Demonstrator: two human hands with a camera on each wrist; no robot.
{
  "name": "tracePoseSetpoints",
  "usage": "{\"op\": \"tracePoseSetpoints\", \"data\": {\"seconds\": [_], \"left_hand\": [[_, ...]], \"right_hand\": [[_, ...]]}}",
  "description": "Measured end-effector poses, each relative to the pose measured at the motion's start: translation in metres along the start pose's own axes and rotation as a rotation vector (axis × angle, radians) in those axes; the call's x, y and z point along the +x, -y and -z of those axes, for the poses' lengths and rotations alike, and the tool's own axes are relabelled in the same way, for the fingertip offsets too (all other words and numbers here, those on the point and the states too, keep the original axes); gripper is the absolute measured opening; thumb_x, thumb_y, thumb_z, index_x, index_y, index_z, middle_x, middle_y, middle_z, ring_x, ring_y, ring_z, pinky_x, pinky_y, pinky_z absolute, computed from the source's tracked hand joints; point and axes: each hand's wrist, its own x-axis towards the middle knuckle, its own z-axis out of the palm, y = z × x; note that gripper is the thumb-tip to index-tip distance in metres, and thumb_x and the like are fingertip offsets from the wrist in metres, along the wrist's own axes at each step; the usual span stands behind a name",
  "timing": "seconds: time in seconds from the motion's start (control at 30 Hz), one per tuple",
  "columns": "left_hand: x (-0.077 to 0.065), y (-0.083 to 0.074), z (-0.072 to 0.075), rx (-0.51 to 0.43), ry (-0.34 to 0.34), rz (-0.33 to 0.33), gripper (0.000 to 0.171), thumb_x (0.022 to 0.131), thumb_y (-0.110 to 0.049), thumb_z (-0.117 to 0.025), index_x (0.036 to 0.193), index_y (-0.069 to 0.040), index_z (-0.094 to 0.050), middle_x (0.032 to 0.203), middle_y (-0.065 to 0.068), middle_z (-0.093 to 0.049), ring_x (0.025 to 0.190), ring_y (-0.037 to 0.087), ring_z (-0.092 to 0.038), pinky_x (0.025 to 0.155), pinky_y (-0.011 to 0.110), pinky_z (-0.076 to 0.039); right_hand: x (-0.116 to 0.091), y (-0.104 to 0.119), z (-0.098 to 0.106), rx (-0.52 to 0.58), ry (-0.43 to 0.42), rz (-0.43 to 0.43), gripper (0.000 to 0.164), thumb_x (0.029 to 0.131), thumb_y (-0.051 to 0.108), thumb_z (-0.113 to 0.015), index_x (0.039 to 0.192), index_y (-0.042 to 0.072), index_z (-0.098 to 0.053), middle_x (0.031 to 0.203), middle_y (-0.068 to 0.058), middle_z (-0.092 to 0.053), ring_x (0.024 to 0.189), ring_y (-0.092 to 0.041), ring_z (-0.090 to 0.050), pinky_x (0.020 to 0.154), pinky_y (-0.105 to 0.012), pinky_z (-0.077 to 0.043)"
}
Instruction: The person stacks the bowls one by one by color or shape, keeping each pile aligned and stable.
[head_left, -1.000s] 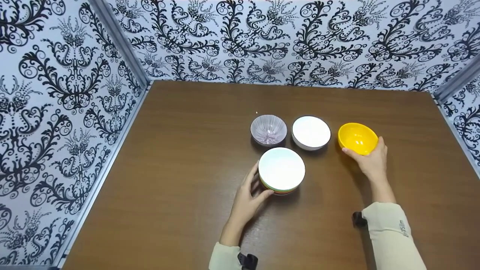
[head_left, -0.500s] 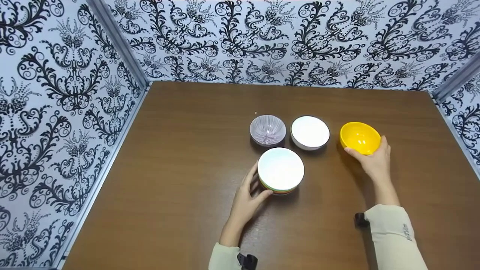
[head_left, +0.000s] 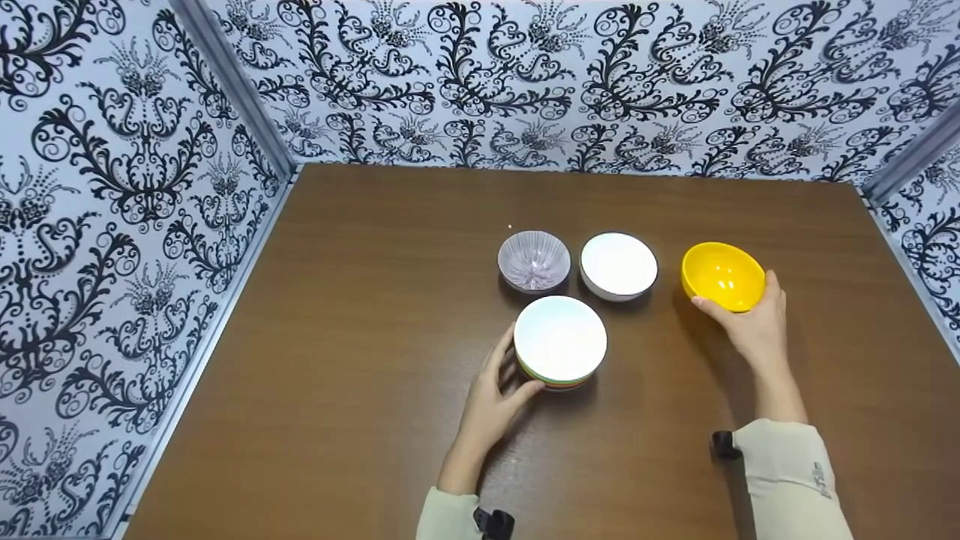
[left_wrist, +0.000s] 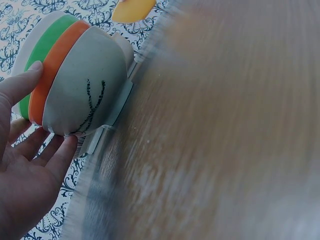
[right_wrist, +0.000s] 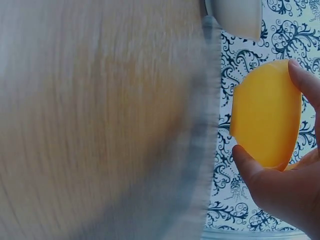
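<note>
My left hand (head_left: 487,405) holds a stack of nested bowls (head_left: 561,339) on its left side, thumb near the front and fingers round the far side. In the left wrist view the stack (left_wrist: 85,80) shows white, green and orange layers, with a pale bowl bearing a dark twig pattern outermost. On the right, my right hand (head_left: 757,330) grips a yellow bowl (head_left: 724,274) between thumb and fingers. The right wrist view shows this yellow bowl (right_wrist: 267,115) raised off the table and slightly tilted, its foot towards the tabletop.
Behind the stack stand a purple-grey ribbed bowl (head_left: 534,261) and a white bowl with a dark rim (head_left: 619,265), close side by side. The brown wooden table (head_left: 360,300) meets patterned walls (head_left: 465,82) at the back and sides.
My right hand and the yellow bowl have shifted a little to the right. The left hand stays at the stack, and the two bowls behind it keep their places.
</note>
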Motion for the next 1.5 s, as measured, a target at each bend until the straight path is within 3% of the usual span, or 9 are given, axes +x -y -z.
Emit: {"op": "tracePoseSetpoints", "data": {"seconds": [0.5, 0.73, 1.07, 1.5], "left_hand": [[-0.002, 0.002, 0.001, 0.036, 0.006, -0.019, 0.085, 0.089, -0.031, -0.074, 0.158, -0.015, -0.027, 0.162, 0.014, -0.03, 0.144, 0.034, -0.041, 0.116, 0.044, -0.041], [-0.001, 0.002, 0.0, 0.038, 0.001, -0.008, 0.086, 0.088, -0.033, -0.075, 0.158, -0.018, -0.028, 0.162, 0.011, -0.031, 0.144, 0.03, -0.043, 0.116, 0.039, -0.042], [0.0, 0.002, 0.001, 0.036, -0.002, -0.023, 0.085, 0.088, -0.031, -0.075, 0.158, -0.017, -0.029, 0.161, 0.012, -0.033, 0.143, 0.032, -0.043, 0.115, 0.041, -0.043], [0.0, 0.002, 0.001, 0.025, 0.009, 0.01, 0.087, 0.087, -0.032, -0.075, 0.159, -0.019, -0.027, 0.163, 0.009, -0.029, 0.146, 0.029, -0.038, 0.117, 0.036, -0.04]], "right_hand": [[-0.017, 0.015, -0.002, 0.006, -0.03, 0.04, 0.119, 0.082, 0.043, -0.079, 0.161, 0.011, 0.005, 0.166, -0.021, -0.006, 0.149, -0.044, -0.019, 0.123, -0.062, -0.02], [-0.023, 0.022, -0.002, 0.02, -0.023, 0.067, 0.118, 0.083, 0.043, -0.078, 0.161, 0.013, 0.004, 0.166, -0.019, -0.007, 0.149, -0.043, -0.02, 0.122, -0.063, -0.021], [-0.028, 0.027, -0.004, 0.02, -0.006, 0.105, 0.117, 0.083, 0.04, -0.079, 0.161, 0.01, 0.003, 0.165, -0.021, -0.01, 0.146, -0.044, -0.023, 0.12, -0.065, -0.024], [-0.038, 0.039, -0.008, 0.029, 0.019, 0.175, 0.116, 0.082, 0.036, -0.081, 0.161, 0.008, 0.0, 0.162, -0.023, -0.016, 0.141, -0.045, -0.027, 0.116, -0.067, -0.03]]}}
